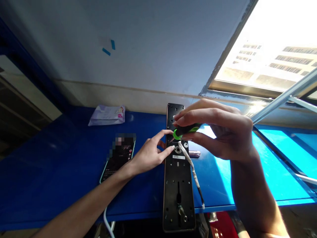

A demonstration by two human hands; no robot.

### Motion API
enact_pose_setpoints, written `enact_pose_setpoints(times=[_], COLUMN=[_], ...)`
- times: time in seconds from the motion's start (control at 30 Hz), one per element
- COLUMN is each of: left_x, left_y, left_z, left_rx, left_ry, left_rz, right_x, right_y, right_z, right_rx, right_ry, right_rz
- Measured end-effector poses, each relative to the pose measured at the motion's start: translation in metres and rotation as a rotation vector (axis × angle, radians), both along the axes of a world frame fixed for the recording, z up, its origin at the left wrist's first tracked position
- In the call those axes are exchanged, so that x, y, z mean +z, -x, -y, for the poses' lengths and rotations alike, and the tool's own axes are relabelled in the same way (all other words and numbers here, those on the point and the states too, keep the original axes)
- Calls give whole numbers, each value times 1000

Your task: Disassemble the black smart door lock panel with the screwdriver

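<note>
A long black lock plate (173,172) lies across the blue table, its near end jutting past the front edge. My right hand (218,129) is closed around a black and green screwdriver (189,131), whose tip points down and left at the plate's upper part. My left hand (151,150) rests at the plate's left side, thumb and forefinger apart, touching its face near the screwdriver tip; its other fingers are partly hidden. A white-wrapped cable (192,165) runs from the plate down its right side. A metal spindle (182,213) stands out near the plate's lower end.
On the blue table (74,165), a phone (119,158) with a cable (106,221) lies left of my left hand. A white and purple packet (107,115) sits near the wall. Metal bars (279,96) cross by the window at right. Something red (223,228) is below the table edge.
</note>
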State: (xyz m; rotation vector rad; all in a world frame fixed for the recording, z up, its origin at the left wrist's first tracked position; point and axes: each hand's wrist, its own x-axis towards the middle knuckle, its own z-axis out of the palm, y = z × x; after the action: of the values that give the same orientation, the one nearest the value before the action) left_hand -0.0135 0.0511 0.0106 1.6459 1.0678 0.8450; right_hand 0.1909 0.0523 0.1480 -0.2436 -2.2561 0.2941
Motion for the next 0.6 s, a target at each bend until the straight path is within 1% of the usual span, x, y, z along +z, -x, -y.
enact_pose_setpoints(times=[0.13, 0.23, 0.4, 0.5, 0.6], left_x=[-3, -4, 0, 3, 6], left_y=[1, 1, 2, 1, -1], left_z=[-4, -6, 0, 4, 5], left_rx=[-5, -9, -4, -12, -9], left_ry=[33, 58, 71, 70, 78], left_rz=[58, 96, 85, 74, 76], right_x=[-8, -15, -23, -29, -37], right_y=[5, 2, -15, -29, -44], right_z=[1, 4, 9, 9, 7], right_rx=[37, 1, -175, -253, -382], right_ry=[33, 59, 156, 121, 128], right_rz=[-53, -122, -211, -252, -438])
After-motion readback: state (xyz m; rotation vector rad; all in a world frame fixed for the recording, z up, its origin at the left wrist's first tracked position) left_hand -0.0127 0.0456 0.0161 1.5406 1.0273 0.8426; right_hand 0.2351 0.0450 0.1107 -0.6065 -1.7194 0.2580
